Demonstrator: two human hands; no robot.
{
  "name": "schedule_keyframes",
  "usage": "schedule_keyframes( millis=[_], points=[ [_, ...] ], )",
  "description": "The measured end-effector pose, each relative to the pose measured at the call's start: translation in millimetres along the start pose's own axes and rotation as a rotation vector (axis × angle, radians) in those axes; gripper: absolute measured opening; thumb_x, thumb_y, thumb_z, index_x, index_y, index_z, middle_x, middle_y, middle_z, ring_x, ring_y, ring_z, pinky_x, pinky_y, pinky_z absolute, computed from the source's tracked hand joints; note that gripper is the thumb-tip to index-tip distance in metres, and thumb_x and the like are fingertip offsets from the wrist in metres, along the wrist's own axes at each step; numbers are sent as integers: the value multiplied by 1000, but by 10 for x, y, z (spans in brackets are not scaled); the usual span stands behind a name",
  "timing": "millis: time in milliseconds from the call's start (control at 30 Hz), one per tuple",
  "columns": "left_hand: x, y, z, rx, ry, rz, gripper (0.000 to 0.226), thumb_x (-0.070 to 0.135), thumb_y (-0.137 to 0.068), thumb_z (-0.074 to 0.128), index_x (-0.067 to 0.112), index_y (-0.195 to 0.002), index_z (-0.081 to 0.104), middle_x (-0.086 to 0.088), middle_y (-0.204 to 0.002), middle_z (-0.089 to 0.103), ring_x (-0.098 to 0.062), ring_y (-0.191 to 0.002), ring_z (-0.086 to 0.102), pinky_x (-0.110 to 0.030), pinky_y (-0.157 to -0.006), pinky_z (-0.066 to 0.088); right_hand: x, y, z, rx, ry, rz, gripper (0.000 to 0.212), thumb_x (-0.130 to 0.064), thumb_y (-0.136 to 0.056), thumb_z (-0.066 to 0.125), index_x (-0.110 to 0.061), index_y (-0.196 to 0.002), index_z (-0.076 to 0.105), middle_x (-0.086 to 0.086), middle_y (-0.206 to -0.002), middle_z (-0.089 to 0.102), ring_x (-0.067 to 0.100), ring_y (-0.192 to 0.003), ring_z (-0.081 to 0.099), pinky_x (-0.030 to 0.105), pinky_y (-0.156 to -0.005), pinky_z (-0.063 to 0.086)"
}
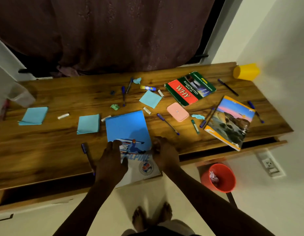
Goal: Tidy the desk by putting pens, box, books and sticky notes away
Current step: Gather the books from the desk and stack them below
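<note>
A blue notebook (127, 127) with a skier picture hangs partly over the wooden desk's (62, 150) front edge. My left hand (112, 160) rests on its lower left part and my right hand (163, 150) grips its right edge. A red-and-green book (188, 89) and a landscape-cover book (231, 121) lie at the right. Light blue sticky note pads (34, 115) (88, 123) (150, 99) are spread across the desk. A pink box (177, 111) sits mid-right. Several blue pens (167, 123) (123, 95) (227, 87) lie scattered.
A yellow cup (246, 71) stands at the far right corner. A glue stick (147, 88), crumpled paper bits (115, 106) and small white tubes (63, 116) lie about. A red bin (219, 178) stands on the floor at the right. A clear container (21, 95) sits far left.
</note>
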State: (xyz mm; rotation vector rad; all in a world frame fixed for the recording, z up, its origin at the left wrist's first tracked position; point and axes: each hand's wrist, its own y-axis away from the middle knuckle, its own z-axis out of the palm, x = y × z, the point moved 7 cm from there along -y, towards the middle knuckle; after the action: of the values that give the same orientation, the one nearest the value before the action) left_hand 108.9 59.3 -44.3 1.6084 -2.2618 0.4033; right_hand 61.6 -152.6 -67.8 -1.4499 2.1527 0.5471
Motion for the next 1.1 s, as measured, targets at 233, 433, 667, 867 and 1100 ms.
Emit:
schedule_keyframes(
  millis=[233, 433, 667, 867, 1100],
  points=[
    [710, 254, 362, -71, 218, 122, 25, 32, -89, 68, 32, -113, 59, 8, -115, 58, -16, -107, 61, -31, -77, 54, 556, 418, -517, 148, -311, 64, 18, -28, -98, 64, -24, -114, 70, -15, -103, 72, -3, -95, 67, 21, -78, 57],
    [1287, 303, 609, -75, 236, 217, 22, 39, -93, 55, 27, -108, 65, 6, -103, 65, -15, -93, 64, -22, -73, 46, 1090, 571, -896, 197, -333, 73, 16, -28, -97, 65, -24, -112, 70, -16, -104, 72, -7, -95, 66, 9, -78, 51],
    [2012, 423, 1133, -34, 111, 307, 50, 42, -94, 49, 22, -140, 49, -10, -137, 61, -33, -125, 59, -47, -98, 54, 1710, 616, -1244, 152, -264, -36, 15, -21, -95, 67, -20, -109, 73, -15, -104, 71, -2, -95, 66, 16, -86, 52],
    [2457, 398, 1523, -39, -80, 333, 50, 39, -85, 62, 15, -129, 63, -14, -135, 62, -40, -122, 61, -50, -89, 57, 2615, 745, -1795, 240, -81, -2, 20, -25, -95, 62, -16, -110, 72, 2, -109, 75, 22, -99, 70, 35, -89, 55],
    [2499, 284, 1699, -109, -105, 291, 41, 37, -95, 46, 14, -122, 66, -12, -112, 72, -35, -105, 69, -48, -86, 59, 3430, 571, -2050, 126, 138, 46, 42, -32, -98, 57, -20, -138, 58, 0, -143, 57, 20, -137, 47, 40, -108, 48]
  ],
)
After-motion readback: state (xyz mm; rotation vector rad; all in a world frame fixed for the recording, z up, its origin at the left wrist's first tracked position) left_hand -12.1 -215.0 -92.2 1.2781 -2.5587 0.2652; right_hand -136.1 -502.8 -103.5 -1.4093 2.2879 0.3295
